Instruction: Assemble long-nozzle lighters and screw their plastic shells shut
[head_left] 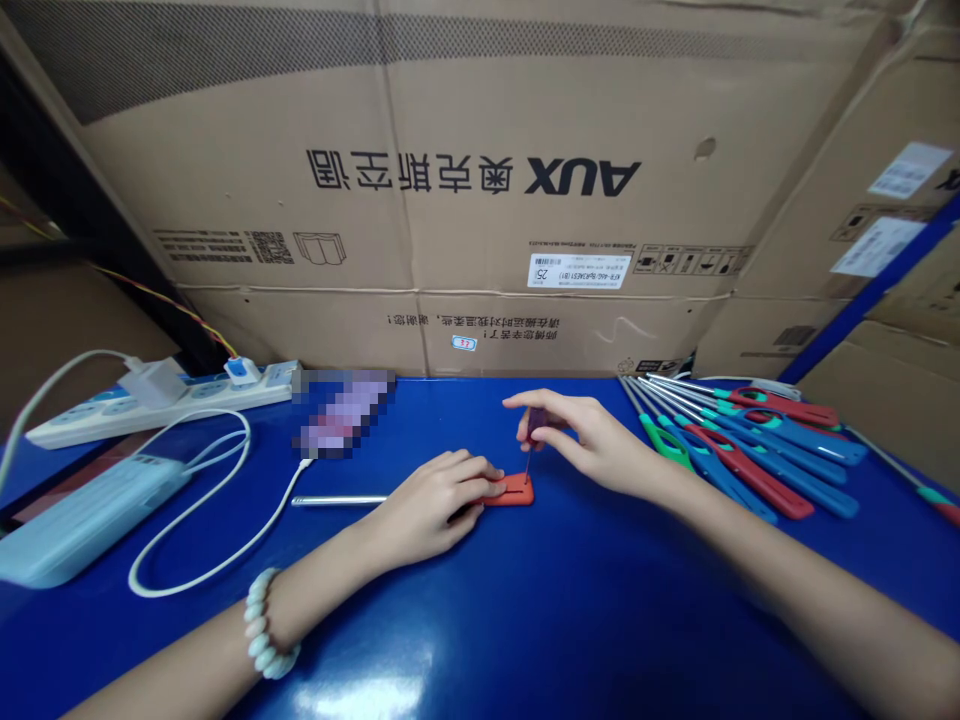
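Observation:
A red long-nosed gas lighter lies flat on the blue tabletop, its metal tube pointing left. My left hand is closed over the lighter's body and presses it down; most of the handle is hidden beneath the palm. In my right hand a small screwdriver with a dark purple handle stands nearly upright, pinched between thumb and fingers, with the index finger stretched out. The screwdriver's thin shaft reaches down to the right end of the red lighter, where its tip appears to touch.
Several red, blue and green lighters lie fanned out at the right. To the left are a white power strip, a light-blue power bank, a white cable and a blurred-out phone. A large cardboard box walls off the back.

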